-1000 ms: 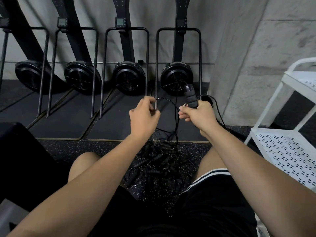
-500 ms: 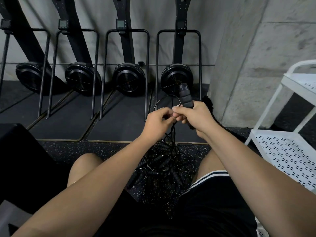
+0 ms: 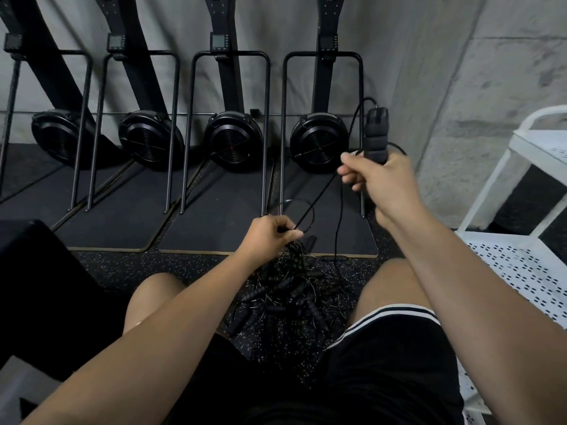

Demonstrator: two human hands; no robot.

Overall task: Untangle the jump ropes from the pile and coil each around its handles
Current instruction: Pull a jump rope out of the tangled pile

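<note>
A tangled pile of black jump ropes (image 3: 288, 296), with several foam-grip handles, lies on the speckled floor between my knees. My right hand (image 3: 383, 182) is raised and shut on an upright black handle (image 3: 376, 134). A thin black cord (image 3: 319, 194) runs taut from that hand down-left to my left hand (image 3: 270, 237), which pinches it just above the pile. Another strand hangs from the right hand straight down to the floor.
Four rowing machines stand upright against the grey wall, the nearest one (image 3: 320, 142) right behind my hands, each on a dark mat (image 3: 214, 237). A white perforated metal cart (image 3: 521, 265) stands at my right. A black box (image 3: 40, 286) sits at my left.
My hands, close together half a second ago, have parted: the right rose up and right with the handle, the left dropped toward the pile, drawing the cord taut between them.
</note>
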